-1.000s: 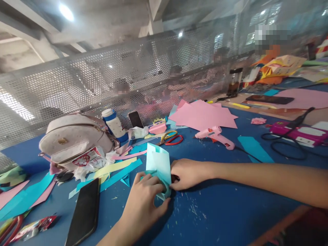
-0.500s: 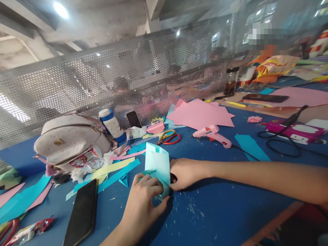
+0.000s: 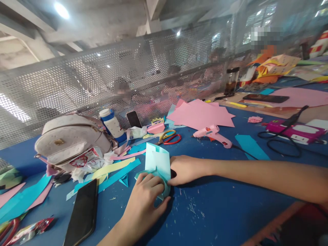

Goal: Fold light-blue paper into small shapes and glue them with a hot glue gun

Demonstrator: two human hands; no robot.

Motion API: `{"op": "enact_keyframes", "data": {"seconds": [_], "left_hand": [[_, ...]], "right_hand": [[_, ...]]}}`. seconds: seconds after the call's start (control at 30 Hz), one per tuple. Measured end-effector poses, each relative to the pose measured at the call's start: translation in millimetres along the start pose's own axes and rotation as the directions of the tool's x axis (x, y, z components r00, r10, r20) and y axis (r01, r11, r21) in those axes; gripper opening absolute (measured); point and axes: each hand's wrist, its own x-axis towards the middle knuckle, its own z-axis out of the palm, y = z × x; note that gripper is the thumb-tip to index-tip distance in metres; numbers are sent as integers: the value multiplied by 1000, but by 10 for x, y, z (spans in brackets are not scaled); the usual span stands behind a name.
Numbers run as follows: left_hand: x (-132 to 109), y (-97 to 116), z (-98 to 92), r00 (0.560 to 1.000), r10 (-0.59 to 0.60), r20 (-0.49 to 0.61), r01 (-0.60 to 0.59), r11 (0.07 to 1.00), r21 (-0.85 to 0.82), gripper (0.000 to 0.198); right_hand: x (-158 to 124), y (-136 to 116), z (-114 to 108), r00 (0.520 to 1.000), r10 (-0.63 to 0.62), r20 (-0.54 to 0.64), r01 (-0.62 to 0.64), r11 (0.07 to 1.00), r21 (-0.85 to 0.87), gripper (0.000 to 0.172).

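- My left hand (image 3: 147, 194) holds the near end of a folded paper (image 3: 157, 160), fingers bent over it, thumb set apart at its near right corner.
- My right hand (image 3: 189, 170) touches the paper's right edge; whether the hidden fingertips pinch it, I cannot tell.
- The paper is pale blue-green, to the left of and nearer me than the pink glue gun (image 3: 214, 135). Its smooth panel has a crease and a folded-in far edge; the near end curls into a rounded flap.
- Since half a second ago, my right thumb has slid slightly farther up the paper's side; the paper keeps its place.
- Left of the glue gun: scissors (image 3: 172, 137) with red and yellow handles.
- Just beyond it: fanned pink sheets (image 3: 201, 114).
- Right of it: a magenta power strip (image 3: 294, 131).
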Motion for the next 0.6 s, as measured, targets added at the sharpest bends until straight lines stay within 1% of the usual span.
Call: {"op": "enact_keyframes", "data": {"seconds": [0.1,0.23,0.3,0.37,0.43,0.5,0.6], "left_hand": [[0,-1,-1,1000,4,4,-4,1000,11,14],[-4,2,3,1000,9,3,-9,999,31,10],[-6,-6,5,1000,7,-6,-7,999,32,8],[-5,-18,4,1000,8,-5,-8,1000,30,9],[-2,-24,-5,1000,11,6,-11,1000,26,12],[1,-16,-29,1000,16,18,-16,1000,15,16],[-4,13,-106,999,36,29,-35,999,-38,21]], "right_hand": [[9,29,-36,1000,-14,-25,14,1000,20,22],[2,14,-2,999,-28,-28,28,1000,10,25],[-9,-18,7,1000,-12,-15,13,999,51,34],[-19,-52,-2,1000,17,8,-18,991,132,46],[-25,-74,-18,999,40,3,-40,981,188,51],[-21,-75,-29,998,53,-25,-47,982,184,50],[-8,-49,-42,998,20,-53,-10,985,175,39]]}}
